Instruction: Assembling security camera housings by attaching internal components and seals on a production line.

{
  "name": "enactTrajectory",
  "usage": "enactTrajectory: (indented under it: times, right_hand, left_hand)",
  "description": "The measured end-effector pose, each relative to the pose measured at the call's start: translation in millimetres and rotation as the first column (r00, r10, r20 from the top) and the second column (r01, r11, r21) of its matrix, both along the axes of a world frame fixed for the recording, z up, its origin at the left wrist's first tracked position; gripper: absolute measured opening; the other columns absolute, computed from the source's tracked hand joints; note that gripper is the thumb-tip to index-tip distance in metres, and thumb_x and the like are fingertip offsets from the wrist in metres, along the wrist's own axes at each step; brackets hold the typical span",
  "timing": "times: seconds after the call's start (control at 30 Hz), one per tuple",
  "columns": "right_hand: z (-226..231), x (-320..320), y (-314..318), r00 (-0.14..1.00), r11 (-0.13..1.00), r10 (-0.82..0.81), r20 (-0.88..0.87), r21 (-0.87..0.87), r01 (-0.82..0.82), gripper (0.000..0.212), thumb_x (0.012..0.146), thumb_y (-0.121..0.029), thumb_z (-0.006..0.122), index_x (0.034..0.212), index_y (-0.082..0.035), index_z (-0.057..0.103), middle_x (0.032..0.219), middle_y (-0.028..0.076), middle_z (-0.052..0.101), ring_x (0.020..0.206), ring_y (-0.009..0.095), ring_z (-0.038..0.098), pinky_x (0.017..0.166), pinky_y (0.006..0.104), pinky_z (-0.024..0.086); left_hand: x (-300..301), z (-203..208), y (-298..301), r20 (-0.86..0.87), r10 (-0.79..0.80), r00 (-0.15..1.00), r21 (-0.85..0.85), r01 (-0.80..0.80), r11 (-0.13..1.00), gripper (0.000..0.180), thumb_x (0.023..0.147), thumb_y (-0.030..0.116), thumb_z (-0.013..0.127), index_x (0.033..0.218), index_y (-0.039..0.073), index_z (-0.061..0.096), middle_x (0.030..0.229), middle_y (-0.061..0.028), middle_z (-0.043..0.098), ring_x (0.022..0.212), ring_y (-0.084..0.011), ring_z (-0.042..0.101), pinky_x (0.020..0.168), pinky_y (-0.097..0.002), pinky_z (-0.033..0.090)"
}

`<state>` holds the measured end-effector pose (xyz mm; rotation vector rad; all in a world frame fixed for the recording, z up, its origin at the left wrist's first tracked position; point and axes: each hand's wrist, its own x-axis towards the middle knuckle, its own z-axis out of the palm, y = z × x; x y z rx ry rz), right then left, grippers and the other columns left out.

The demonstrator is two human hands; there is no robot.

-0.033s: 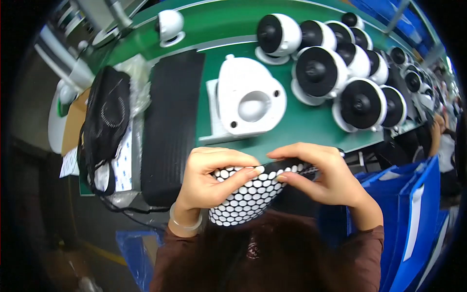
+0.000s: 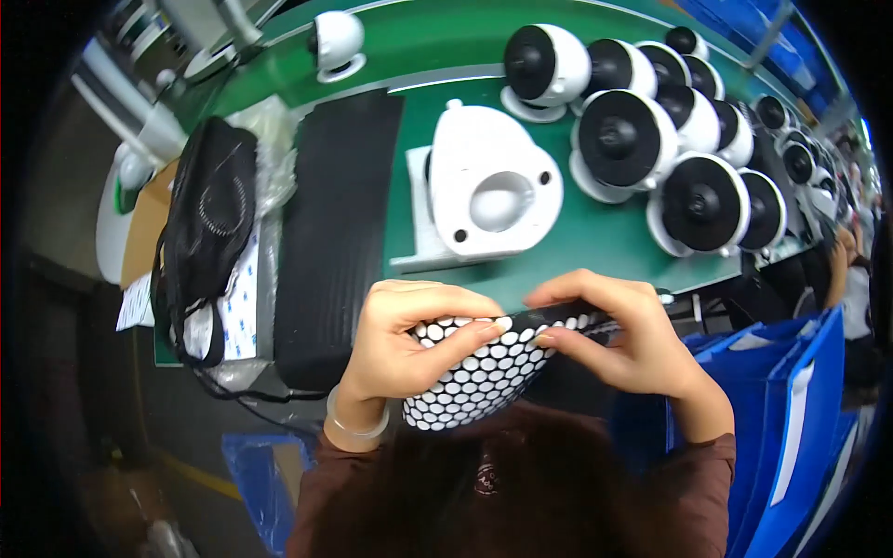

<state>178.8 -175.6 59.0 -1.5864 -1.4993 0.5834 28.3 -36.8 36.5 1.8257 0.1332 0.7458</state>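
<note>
My left hand (image 2: 409,339) and my right hand (image 2: 619,330) hold a curved black sheet with rows of white round dots (image 2: 474,386) at the table's near edge. The thumb and fingers of my left hand close on its upper edge. My right thumb presses on the edge a little to the right, where a dark strip runs under the fingers; what exactly these fingers pinch is partly hidden. Just beyond my hands stands a white fixture (image 2: 479,149) with a round hollow and two dark holes.
Several white ball-shaped housings with black fronts (image 2: 623,139) crowd the right of the green table (image 2: 419,102). One more housing (image 2: 338,42) stands at the back left. A black ribbed mat (image 2: 339,223) and a black mesh pouch (image 2: 214,205) lie left. Blue bins (image 2: 758,400) are at my right.
The whole view has shifted slightly, so the table and its things appear a little farther right. My hands keep their hold on the dotted sheet with almost no movement.
</note>
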Motion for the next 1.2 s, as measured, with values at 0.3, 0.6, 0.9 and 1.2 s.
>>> enactTrajectory:
  times: [0.3, 0.6, 0.9, 1.2]
  right_hand:
    - [-14.1, 12.8, 7.6, 0.980, 0.998, -0.053, 0.193, 0.049, 0.045, 0.013, 0.069, -0.005, 0.067, 0.081, -0.002, 0.063, 0.074, 0.010, 0.063, 0.067, 0.022, 0.062, 0.060, 0.0289, 0.048]
    - [-31.4, 9.1, -9.2, 0.946, 0.897, -0.176, 0.273, 0.440, 0.040, 0.015, 0.072, -0.012, 0.067, 0.085, -0.008, 0.062, 0.080, 0.003, 0.058, 0.067, 0.019, 0.059, 0.056, 0.0273, 0.048]
    - [-24.7, 9.0, -13.0, 0.913, 0.881, -0.309, 0.265, 0.440, 0.171, 0.010, 0.067, -0.012, 0.065, 0.072, -0.009, 0.058, 0.071, 0.000, 0.055, 0.065, 0.018, 0.056, 0.055, 0.0286, 0.045]
    - [-17.0, 9.9, -2.3, 0.924, 0.959, -0.187, 0.333, 0.265, 0.098, 0.010, 0.070, -0.014, 0.064, 0.075, -0.008, 0.058, 0.070, 0.003, 0.057, 0.064, 0.020, 0.057, 0.056, 0.0296, 0.045]
  left_hand:
    - [13.6, -5.7, 7.1, -0.160, 0.053, 0.986, 0.307, -0.001, 0.952, 0.010, 0.060, 0.002, 0.068, 0.070, 0.001, 0.066, 0.060, -0.0098, 0.062, 0.052, -0.0166, 0.059, 0.050, -0.0232, 0.042]
    - [13.5, 5.2, -22.2, -0.319, 0.155, 0.935, 0.295, -0.058, 0.954, 0.005, 0.066, 0.002, 0.062, 0.066, -0.003, 0.061, 0.062, -0.0120, 0.061, 0.055, -0.0179, 0.060, 0.054, -0.0247, 0.043]
    - [27.9, -0.8, -30.3, -0.226, 0.143, 0.964, 0.232, -0.089, 0.969, 0.006, 0.068, 0.001, 0.058, 0.069, -0.005, 0.059, 0.057, -0.0094, 0.056, 0.051, -0.0143, 0.053, 0.052, -0.0239, 0.039]
    - [22.0, -7.8, -13.5, -0.221, 0.078, 0.972, 0.177, -0.039, 0.983, 0.005, 0.066, 0.000, 0.064, 0.070, 0.001, 0.062, 0.058, -0.0131, 0.058, 0.049, -0.0238, 0.057, 0.047, -0.0279, 0.041]
